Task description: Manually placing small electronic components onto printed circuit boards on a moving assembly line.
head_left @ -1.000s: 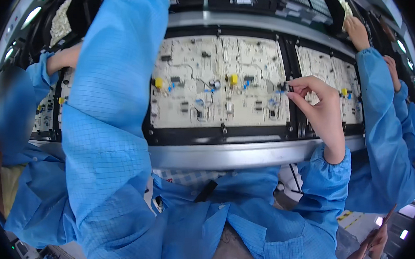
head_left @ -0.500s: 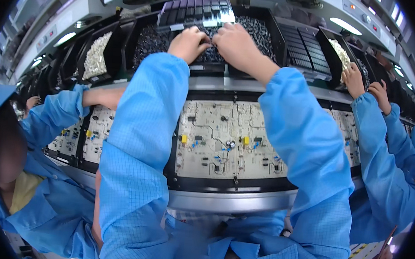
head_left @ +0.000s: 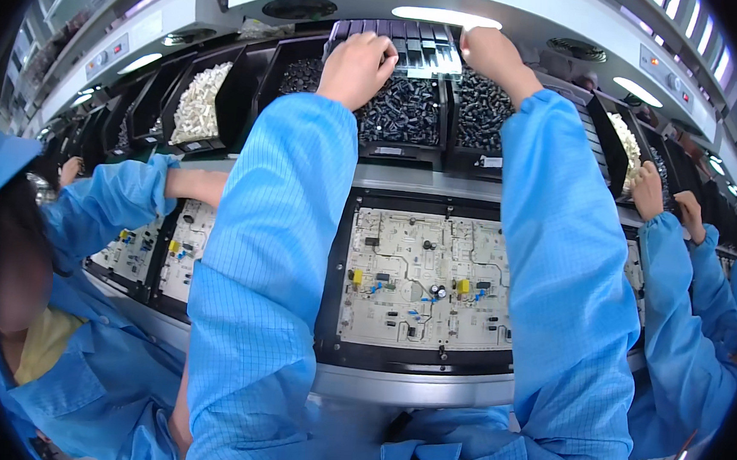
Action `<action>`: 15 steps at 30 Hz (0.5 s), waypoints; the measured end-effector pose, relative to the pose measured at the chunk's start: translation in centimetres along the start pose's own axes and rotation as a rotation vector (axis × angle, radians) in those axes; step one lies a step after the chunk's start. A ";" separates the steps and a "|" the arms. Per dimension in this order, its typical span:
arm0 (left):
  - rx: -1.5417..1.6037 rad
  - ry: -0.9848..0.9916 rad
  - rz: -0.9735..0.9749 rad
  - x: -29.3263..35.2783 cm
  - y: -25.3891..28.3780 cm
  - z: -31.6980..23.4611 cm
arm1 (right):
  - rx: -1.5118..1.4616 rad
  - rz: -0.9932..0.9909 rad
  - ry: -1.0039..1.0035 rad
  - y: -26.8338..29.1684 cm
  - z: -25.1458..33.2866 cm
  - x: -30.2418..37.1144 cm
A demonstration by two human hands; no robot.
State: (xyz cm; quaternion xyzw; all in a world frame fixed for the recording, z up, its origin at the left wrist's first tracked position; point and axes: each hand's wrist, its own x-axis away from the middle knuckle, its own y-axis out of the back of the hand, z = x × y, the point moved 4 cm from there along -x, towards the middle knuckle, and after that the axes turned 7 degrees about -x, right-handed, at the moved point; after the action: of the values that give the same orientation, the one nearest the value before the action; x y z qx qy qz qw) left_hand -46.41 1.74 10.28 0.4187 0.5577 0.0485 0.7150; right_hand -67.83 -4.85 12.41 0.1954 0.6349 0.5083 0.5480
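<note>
Our left hand (head_left: 358,69), fingers curled, before clear tray (head_left: 424,53), far side above bin (head_left: 416,155) of dark parts (head_left: 404,111); right hand (head_left: 493,55), fingers bent, beside tray's right end; we cannot tell what either grips; circuit boards (head_left: 408,271) near

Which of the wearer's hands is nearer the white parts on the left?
Left. The left hand is right of the white parts, in front of the clear tray; the right hand is farther right, by the tray's right end.

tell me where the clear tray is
In the head view, the clear tray is at upper centre, just left of the right hand, above the black parts.
</note>
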 end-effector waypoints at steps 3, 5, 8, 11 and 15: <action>-0.038 -0.039 0.013 -2.5 -2.2 0.0 | 0.026 0.100 0.075 -0.5 -3.2 2.4; -0.068 -0.056 0.049 -2.9 -3.8 0.8 | -0.093 0.400 0.120 -2.5 -2.2 4.1; -0.186 -0.086 0.131 -4.3 -5.2 -0.2 | -0.107 0.339 0.149 -3.5 -3.1 6.5; -0.192 -0.098 0.264 -6.0 -5.1 -1.6 | -0.106 0.208 0.158 -3.4 -4.4 7.4; -0.208 -0.180 0.156 -5.6 -4.5 -0.6 | -0.122 0.170 0.278 -4.3 -5.2 6.9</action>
State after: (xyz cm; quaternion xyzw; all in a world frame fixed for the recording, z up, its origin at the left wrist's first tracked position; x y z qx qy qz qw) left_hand -50.77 -3.85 11.58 0.3872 0.4490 0.1238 0.7957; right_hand -73.40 -3.28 4.69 0.1425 0.6536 0.6125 0.4211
